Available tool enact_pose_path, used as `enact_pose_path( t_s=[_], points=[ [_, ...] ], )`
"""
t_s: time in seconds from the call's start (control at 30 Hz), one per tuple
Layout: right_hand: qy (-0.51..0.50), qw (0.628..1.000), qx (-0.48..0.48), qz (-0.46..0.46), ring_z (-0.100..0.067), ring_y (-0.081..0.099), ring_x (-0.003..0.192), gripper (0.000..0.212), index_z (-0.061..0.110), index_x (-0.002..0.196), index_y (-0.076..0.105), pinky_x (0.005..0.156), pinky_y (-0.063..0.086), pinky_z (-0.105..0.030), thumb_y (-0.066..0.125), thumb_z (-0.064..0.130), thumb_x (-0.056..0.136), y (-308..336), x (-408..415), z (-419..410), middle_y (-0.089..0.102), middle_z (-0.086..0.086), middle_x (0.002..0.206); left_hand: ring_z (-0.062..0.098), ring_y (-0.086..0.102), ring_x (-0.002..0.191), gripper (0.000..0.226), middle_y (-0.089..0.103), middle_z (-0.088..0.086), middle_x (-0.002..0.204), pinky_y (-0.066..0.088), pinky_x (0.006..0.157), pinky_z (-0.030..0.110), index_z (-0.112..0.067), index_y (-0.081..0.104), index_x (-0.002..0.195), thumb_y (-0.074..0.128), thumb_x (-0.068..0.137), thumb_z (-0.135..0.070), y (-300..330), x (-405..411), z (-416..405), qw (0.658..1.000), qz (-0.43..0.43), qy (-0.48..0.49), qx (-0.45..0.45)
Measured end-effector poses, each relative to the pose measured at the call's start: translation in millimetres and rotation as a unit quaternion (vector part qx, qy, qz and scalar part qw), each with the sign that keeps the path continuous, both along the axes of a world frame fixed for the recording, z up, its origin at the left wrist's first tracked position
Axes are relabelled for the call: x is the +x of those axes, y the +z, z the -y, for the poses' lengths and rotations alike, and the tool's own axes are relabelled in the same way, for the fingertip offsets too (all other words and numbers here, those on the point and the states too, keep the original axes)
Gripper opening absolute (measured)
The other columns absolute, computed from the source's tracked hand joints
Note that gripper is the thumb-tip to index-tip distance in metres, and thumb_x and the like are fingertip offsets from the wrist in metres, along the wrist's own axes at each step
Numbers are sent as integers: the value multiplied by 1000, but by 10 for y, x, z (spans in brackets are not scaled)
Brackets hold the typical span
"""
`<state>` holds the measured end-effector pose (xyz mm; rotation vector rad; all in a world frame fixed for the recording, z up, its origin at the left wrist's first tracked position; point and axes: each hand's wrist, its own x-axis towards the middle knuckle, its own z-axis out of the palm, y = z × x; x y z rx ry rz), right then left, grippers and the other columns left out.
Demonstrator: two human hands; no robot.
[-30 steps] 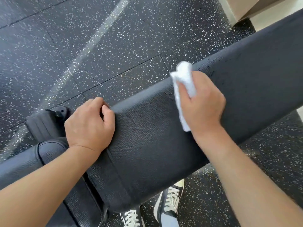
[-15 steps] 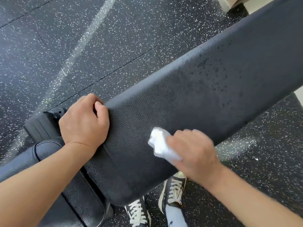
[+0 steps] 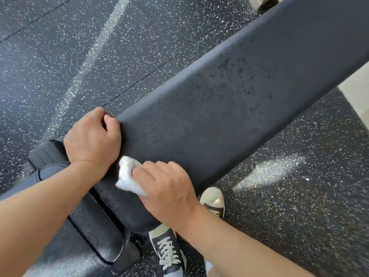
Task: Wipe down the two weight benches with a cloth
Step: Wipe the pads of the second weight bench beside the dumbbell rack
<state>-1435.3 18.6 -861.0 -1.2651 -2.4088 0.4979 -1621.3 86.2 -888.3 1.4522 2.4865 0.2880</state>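
Head view, looking down. Weight bench (image 3: 229, 108): black pebbled-vinyl back pad, long axis diagonal, running from lower left (near end, by the person's legs) to upper right, where it leaves the picture. Far part of the pad carries a patch of dark specks; near part looks plain. A second pad section (image 3: 93, 226), w/ stitched piping, sits just below-left of the back pad, separated by a narrow gap.

Left hand (image 3: 92, 143): fingers curled over the far-left edge of the back pad, thumb lying on the top surface, gripping the pad at its near end. Right hand (image 3: 167, 193): fingers curled around a bunched white cloth (image 3: 127, 178), pressing it onto the pad surface at the near end, just beside the left wrist; cloth touches the vinyl, most of it hidden under the fingers.

No readable brand, label or writing on bench or cloth.

Surroundings: black rubber floor (image 3: 139, 37) w/ white flecks, tile seams visible, plus a pale streak of light. Dark sneakers (image 3: 167, 250) w/ white laces and toe caps stand under the near edge of the pad, partly hidden by the right forearm. A black ribbed part (image 3: 47, 154) of the bench frame shows behind the left wrist.
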Motion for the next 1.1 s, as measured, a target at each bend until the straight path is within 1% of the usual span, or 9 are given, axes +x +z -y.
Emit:
enact_pose_path(
  t_s=[0.13, 0.3, 0.4, 0.5, 0.63, 0.7, 0.83, 0.97, 1.1],
  points=[
    [41, 996, 59, 44, -26, 47, 62, 9, 14, 97, 70, 55, 38, -41, 68, 22, 97, -28, 817, -204, 51, -3, 74, 33, 43, 66, 32, 44, -3, 63, 32, 61, 40, -17, 51, 81, 32, 90, -41, -21, -4, 9, 1000, 1, -5, 10],
    [-233, 970, 52, 53, -31, 55, 70, 31, 15, 92, 59, 59, 39, -40, 56, 43, 104, -19, 1628, -1083, 56, -4, 80, 23, 32, 53, 31, 43, -2, 58, 21, 55, 36, -16, 43, 71, 35, 90, -38, 14, 16, 17, 1000, 12, 2, 27],
    [-298, 952, 32, 60, -33, 57, 72, 34, 14, 91, 56, 57, 35, -38, 51, 45, 102, 23, 1364, -1020, 57, -4, 82, 25, 32, 54, 31, 41, -3, 59, 23, 57, 36, -17, 46, 72, 35, 90, -39, 33, 24, 9, 1000, 9, 6, 22],
    [-229, 969, 42, 82, -31, 59, 64, 35, 17, 95, 64, 54, 42, -41, 49, 47, 106, 47, 707, -544, 57, -4, 75, 31, 40, 61, 32, 42, -2, 60, 28, 59, 37, -16, 49, 74, 34, 89, -40, 49, 22, 12, 1000, 11, 2, 13],
    [-73, 996, 23, 41, -24, 53, 62, 19, 19, 99, 65, 56, 34, -41, 65, 38, 102, -2, -87, 340, 52, 1, 73, 30, 40, 63, 32, 39, -4, 59, 28, 61, 38, -17, 51, 75, 34, 89, -41, 89, 35, 22, 1000, 20, 5, 6],
    [-11, 1000, 24, 15, -24, 51, 62, 14, 16, 98, 61, 55, 38, -41, 68, 28, 99, -24, -170, 495, 51, 0, 74, 32, 42, 65, 33, 39, -3, 59, 31, 63, 39, -17, 46, 72, 33, 89, -42, 97, 34, 31, 1000, 28, 4, 2],
    [61, 995, 59, 44, -25, 54, 63, 19, 15, 99, 72, 55, 40, -40, 64, 32, 101, 42, 262, 133, 54, -2, 75, 33, 49, 67, 35, 48, 2, 64, 36, 62, 40, -16, 45, 73, 31, 91, -43, 98, 5, 33, 999, 50, -11, -4],
    [-90, 993, 51, 51, -33, 61, 71, 36, 12, 103, 67, 58, 45, -40, 52, 44, 102, 79, 1157, -637, 63, -7, 84, 35, 60, 89, 36, 67, 3, 90, 44, 74, 42, -22, 63, 97, 36, 92, -46, 168, 16, 112, 995, 102, -18, -5],
    [-256, 965, 8, 60, -29, 55, 73, 30, 22, 93, 49, 60, 31, -36, 46, 50, 104, -21, 1521, -961, 55, 4, 82, 31, 55, 124, 46, 65, 3, 132, 40, 107, 47, -25, 60, 136, 48, 94, -38, 247, 184, 430, 992, 116, -33, 39]
  ],
)
